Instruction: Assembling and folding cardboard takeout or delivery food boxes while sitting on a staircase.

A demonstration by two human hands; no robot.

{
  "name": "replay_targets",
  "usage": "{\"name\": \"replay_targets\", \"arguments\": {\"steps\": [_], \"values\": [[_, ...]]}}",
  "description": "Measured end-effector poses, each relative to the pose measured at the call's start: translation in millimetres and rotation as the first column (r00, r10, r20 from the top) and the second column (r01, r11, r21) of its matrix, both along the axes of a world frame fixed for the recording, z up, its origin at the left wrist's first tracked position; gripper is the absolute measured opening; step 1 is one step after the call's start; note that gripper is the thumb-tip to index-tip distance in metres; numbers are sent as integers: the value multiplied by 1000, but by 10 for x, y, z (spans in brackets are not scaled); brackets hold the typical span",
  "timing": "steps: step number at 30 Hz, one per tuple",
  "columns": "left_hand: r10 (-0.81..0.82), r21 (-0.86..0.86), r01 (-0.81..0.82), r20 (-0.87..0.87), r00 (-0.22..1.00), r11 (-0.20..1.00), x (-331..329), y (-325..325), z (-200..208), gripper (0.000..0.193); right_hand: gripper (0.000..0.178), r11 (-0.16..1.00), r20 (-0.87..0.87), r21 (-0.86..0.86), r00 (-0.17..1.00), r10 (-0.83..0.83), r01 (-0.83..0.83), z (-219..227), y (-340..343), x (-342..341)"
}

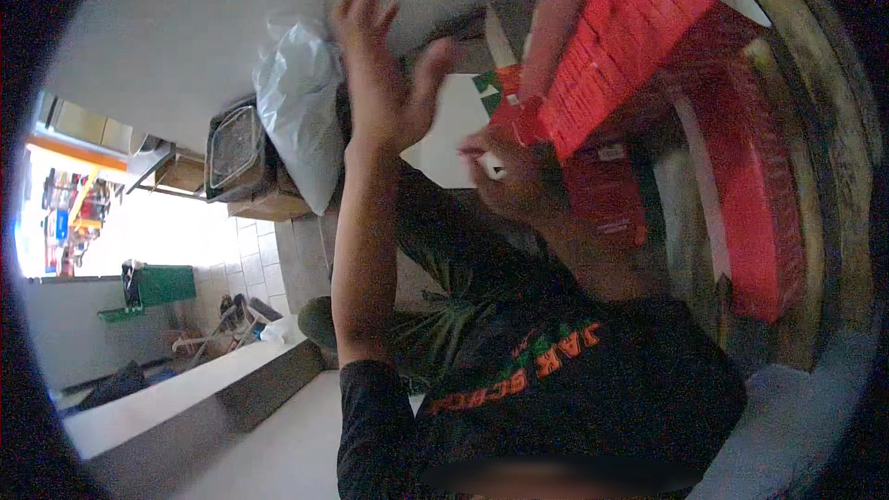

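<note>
My left hand (394,74) is raised at the upper middle, open, fingers apart and nothing in it. It is nearest to a translucent white plastic bag (301,102). My right hand (511,171) is lower and to the right, blurred, its fingers curled together. A small white patch with a dark mark shows between them; whether it is held or lies behind, I cannot make out. Just beyond that hand is a stacked row of bright red packs (630,32). A darker red pack (607,199) is beside my right forearm, and a white flat surface (444,134) shows between my hands.
A long red plastic-wrapped bundle (755,194) lies on the right near wooden boards (829,130). To the left are a clear-lidded dark container (236,143) and a cardboard box (269,206). Farther off are a green crate (167,287) and a bright doorway (139,222).
</note>
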State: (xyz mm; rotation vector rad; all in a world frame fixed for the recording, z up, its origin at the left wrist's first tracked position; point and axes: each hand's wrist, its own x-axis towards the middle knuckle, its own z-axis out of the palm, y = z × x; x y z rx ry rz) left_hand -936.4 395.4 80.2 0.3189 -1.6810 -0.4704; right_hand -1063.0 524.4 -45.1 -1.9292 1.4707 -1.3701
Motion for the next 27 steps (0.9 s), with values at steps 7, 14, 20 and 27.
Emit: {"name": "replay_targets", "arguments": {"steps": [7,14,20,27], "values": [[473,458,-405,-38,880,791,1934,100,-1017,45,78,863,-729,444,656,193,239,-2263,-1116,420],[740,805,-372,-120,662,463,3179,831,-2451,31,65,683,-496,724,758,423,93,-2551,-1183,-38],[705,908,-226,-99,702,352,3270,953,-3041,28,37,801,-567,561,801,190,207,-2187,-1252,104],[620,886,-340,81,781,314,3150,918,-2853,23,40,708,-455,633,890,12,314,-1601,-1203,206]]}}
